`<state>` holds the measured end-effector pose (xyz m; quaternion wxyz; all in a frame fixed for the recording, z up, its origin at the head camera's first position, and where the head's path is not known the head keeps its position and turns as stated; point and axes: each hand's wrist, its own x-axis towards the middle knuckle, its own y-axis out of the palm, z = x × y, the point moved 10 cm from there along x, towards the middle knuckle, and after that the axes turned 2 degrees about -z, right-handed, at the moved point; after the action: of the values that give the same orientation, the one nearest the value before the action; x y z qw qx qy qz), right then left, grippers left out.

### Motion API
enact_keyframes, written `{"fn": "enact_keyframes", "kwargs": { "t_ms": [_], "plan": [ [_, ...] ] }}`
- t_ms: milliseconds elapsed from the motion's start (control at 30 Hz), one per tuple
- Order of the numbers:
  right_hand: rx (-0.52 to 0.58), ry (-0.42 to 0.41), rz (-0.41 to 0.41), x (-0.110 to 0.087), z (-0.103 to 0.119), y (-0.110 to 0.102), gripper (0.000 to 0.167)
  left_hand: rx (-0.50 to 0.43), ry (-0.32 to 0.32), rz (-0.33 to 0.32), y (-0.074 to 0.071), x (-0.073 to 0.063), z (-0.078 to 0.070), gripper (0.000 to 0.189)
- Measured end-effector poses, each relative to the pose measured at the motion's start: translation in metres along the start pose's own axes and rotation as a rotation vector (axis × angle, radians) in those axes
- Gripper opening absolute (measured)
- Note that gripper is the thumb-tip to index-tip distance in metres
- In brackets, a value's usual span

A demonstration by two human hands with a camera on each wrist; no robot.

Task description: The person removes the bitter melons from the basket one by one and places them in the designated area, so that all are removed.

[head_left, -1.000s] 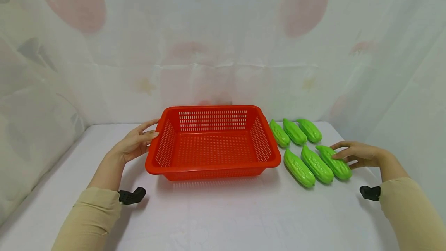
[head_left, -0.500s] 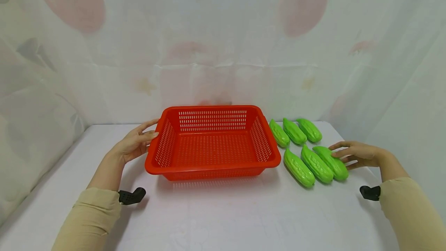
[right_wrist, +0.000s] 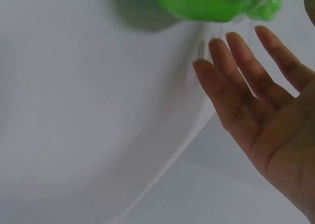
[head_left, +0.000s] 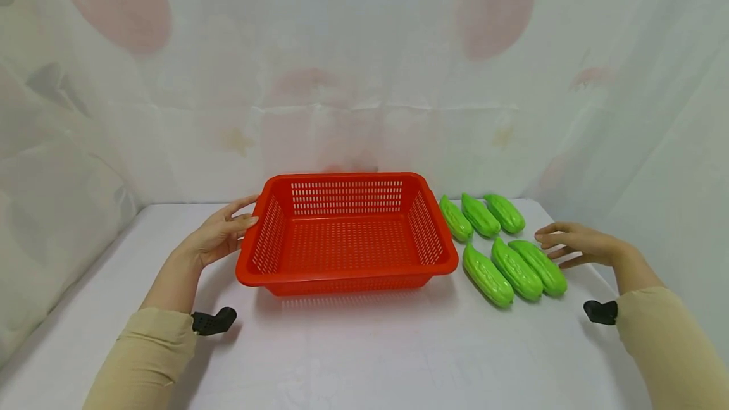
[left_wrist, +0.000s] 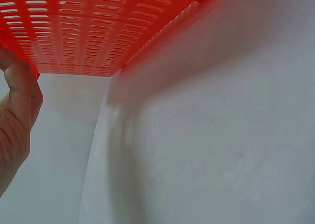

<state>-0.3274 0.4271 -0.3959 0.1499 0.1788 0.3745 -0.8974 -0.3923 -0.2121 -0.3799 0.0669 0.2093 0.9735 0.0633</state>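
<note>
My left hand (head_left: 219,233) holds the left side of a red plastic basket (head_left: 347,278), fingers and thumb at its rim. In the left wrist view, bent fingers (left_wrist: 22,93) lie against the slotted basket wall (left_wrist: 74,32); the rest of the grip is hidden. My right hand (head_left: 583,244) holds nothing, its fingers spread and relaxed just right of the nearest green toy bitter melon (head_left: 538,267). In the right wrist view, the right hand (right_wrist: 266,101) shows its palm, fingertips just below a bitter melon (right_wrist: 216,2).
Three bitter melons lie in a back row, one of them a bitter melon (head_left: 504,214) at its right end. Three more lie in front, with a bitter melon (head_left: 488,276) at the left. A white table (head_left: 364,353) bears everything; a printed curtain (head_left: 364,81) hangs behind.
The rightmost front bitter melon has shifted slightly left against its neighbour. My right hand has come off it, lifting a little. The left hand and basket have stayed put.
</note>
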Motion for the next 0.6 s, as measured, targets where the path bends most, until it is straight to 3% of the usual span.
{"fn": "enact_keyframes", "kwargs": {
  "t_ms": [333, 600],
  "plan": [
    [-0.063, -0.186, -0.262, -0.002, 0.053, -0.022, 0.068, 0.053, -0.014, -0.023, -0.004, -0.001, -0.001, 0.071],
    [-0.057, -0.265, -0.39, -0.002, 0.104, -0.023, 0.068, 0.316, 0.017, -0.146, -0.009, -0.004, -0.009, 0.084]
  ]
}}
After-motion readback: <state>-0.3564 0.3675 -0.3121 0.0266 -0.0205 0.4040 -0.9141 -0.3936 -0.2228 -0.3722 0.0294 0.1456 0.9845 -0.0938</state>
